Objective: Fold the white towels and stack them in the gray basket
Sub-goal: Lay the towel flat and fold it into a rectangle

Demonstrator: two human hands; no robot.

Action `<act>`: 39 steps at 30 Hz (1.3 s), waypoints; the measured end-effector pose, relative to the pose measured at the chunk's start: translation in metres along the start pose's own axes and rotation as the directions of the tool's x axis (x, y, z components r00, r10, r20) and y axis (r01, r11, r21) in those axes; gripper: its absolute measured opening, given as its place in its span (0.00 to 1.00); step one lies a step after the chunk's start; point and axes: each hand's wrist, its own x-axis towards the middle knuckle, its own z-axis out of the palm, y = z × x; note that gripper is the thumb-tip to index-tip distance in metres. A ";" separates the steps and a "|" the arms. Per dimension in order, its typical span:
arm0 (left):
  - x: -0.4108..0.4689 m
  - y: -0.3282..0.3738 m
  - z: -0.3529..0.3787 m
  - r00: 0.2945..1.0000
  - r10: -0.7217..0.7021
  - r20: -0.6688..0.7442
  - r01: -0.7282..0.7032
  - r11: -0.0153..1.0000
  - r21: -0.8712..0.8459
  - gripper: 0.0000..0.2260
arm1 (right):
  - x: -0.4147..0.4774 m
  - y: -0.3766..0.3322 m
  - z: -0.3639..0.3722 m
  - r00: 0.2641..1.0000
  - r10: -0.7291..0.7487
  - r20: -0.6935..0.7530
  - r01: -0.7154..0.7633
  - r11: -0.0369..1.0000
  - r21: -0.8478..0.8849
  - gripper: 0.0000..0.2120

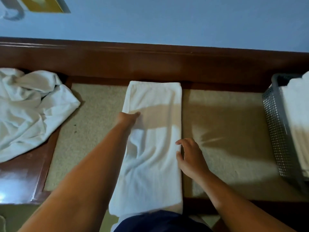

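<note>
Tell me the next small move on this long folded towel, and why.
Probably fold the far end of the towel back toward the near end. It lies as a long narrow strip, wrinkled mid-length, with the left hand at its left edge and the right hand open against its right edge. Halved, it should better suit the gray basket.

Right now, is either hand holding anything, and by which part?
The left hand pinches the folded towel at its left edge, thumb on top, fingers hidden under the cloth. The right hand holds nothing; its spread fingers only touch the right edge.
</note>
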 end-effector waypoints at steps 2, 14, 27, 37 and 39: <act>0.021 0.024 0.007 1.000 -0.021 -0.022 0.021 1.000 0.005 0.29 | 0.018 -0.001 0.000 1.000 -0.030 -0.002 0.030 0.999 -0.028 0.14; 0.125 0.103 0.026 0.942 0.289 -0.172 -0.260 0.950 0.175 0.18 | 0.154 -0.026 0.000 0.974 -0.227 -0.018 0.206 0.912 -0.356 0.25; 0.080 -0.037 -0.037 0.802 0.597 0.017 -0.364 0.465 0.807 0.34 | 0.178 -0.009 -0.058 0.994 -0.107 0.000 0.095 0.879 -0.468 0.33; -0.113 -0.259 -0.003 0.616 0.626 0.478 -0.671 0.097 0.735 0.31 | -0.089 0.045 0.092 0.891 -0.329 0.312 0.432 0.824 -0.367 0.39; -0.138 -0.291 -0.004 0.748 0.577 0.329 -0.557 0.275 0.784 0.32 | -0.131 0.054 0.102 0.905 -0.280 0.321 0.399 0.819 -0.412 0.43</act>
